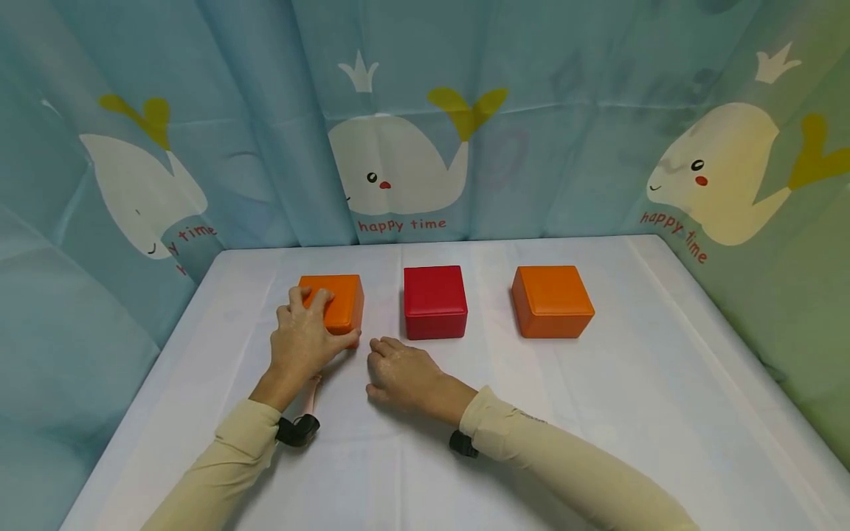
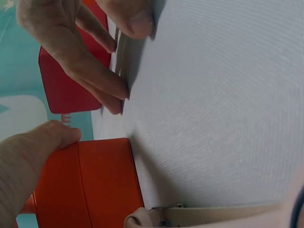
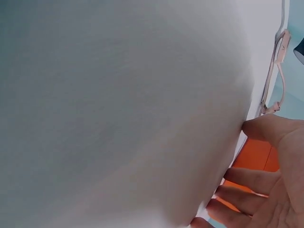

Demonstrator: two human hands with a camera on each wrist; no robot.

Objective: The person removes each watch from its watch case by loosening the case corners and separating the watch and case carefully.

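My left hand (image 1: 302, 343) grips the left orange box (image 1: 345, 295), fingers bent over its top and thumb at its near right corner. In the left wrist view the thumb lies along the upper edge of this orange box (image 2: 102, 175), whose seam shows. My right hand (image 1: 405, 376) is just right of it with nothing in its grasp, its fingers loosely bent and their tips down at the white cloth. From the right wrist view, the right hand's fingers (image 3: 251, 190) appear spread, with the orange box (image 3: 259, 154) behind them.
A red box (image 1: 434, 302) stands in the middle and a second orange box (image 1: 553, 302) to its right. A pale pink strap (image 1: 311, 394) hangs by the left wrist camera (image 1: 298, 430). Behind the white table (image 1: 631, 413) is a blue whale-print curtain (image 1: 564, 147).
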